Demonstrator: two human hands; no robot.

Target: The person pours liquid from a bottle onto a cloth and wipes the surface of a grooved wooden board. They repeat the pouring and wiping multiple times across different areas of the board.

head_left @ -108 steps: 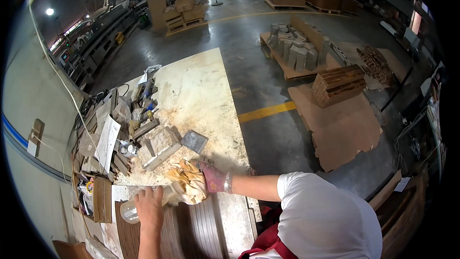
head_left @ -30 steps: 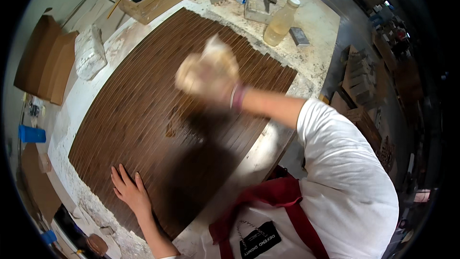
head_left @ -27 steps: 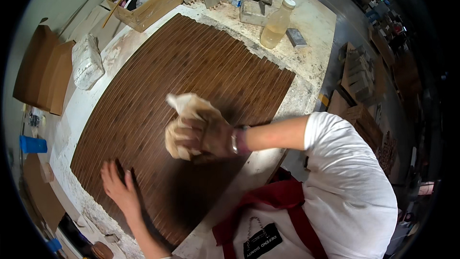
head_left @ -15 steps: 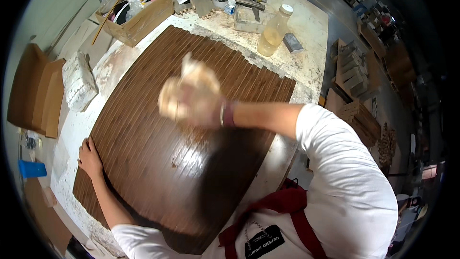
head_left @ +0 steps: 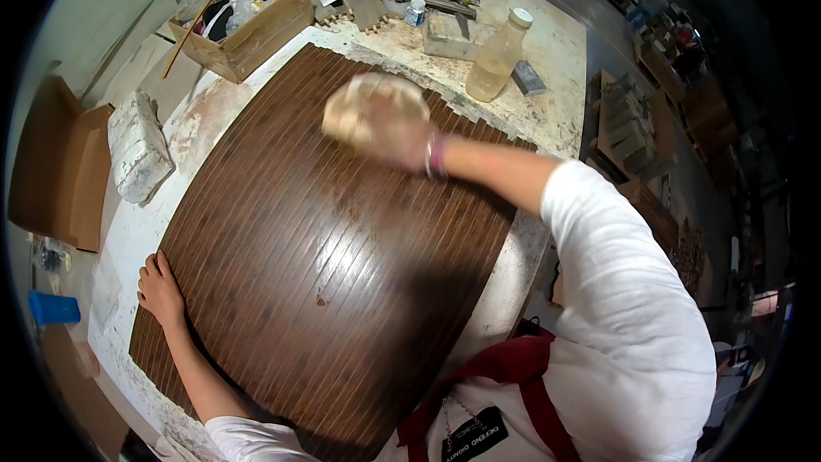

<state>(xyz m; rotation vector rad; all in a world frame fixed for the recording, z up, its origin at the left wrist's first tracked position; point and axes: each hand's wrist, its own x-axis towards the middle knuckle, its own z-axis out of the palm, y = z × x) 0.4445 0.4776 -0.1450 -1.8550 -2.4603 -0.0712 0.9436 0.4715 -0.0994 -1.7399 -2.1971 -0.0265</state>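
A large dark brown panel of narrow wooden strips (head_left: pixel 282 231) lies on the stained white worktable (head_left: pixel 547 51). Light glares off its middle, near a few small brown specks. My right hand (head_left: pixel 395 133), blurred by motion, presses a cream cloth (head_left: pixel 363 107) against the far part of the panel, its fingers closed over the bunched fabric. At the panel's left edge my left hand (head_left: pixel 161 291) rests with fingers stretched out, holding nothing.
Beyond the panel stand a bottle of yellowish liquid (head_left: pixel 496 60), a grey block (head_left: pixel 528 78) and a small white jar (head_left: pixel 415 12). A wooden box of odds and ends (head_left: pixel 256 43), a white wrapped bundle (head_left: pixel 139 150) and an open cardboard box (head_left: pixel 64 175) are at left.
My right hand has swept the cloth away from me and to the right across the panel. My left hand stays at the left edge.
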